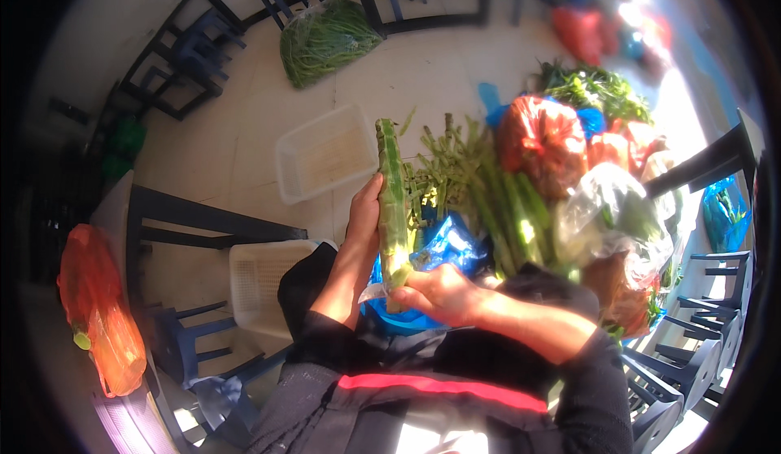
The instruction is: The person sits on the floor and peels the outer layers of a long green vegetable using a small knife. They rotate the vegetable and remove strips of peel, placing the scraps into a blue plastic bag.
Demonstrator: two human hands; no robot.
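Observation:
My left hand [366,207] grips a long green celtuce stem [392,204] about its middle. The stem stands nearly lengthwise before me, its skin ridged with leaf scars and a darker green strip along its upper part. At the stem's lower end, my right hand [448,295] is closed on a knife; its handle is hidden, and the pale blade [371,293] shows left of the stem. Blue plastic [451,246] lies beneath my hands, between my knees. Green strips and peelings [442,167] are heaped just beyond it, with more celtuce stems [518,222] to the right.
White plastic baskets stand ahead [329,152] and by my left knee [268,283]. Red plastic bags [543,143] and a clear bag [616,216] crowd the right. A bag of green vegetables [326,39] lies farther off. Blue stools [677,356] and a dark table frame [213,216] flank me.

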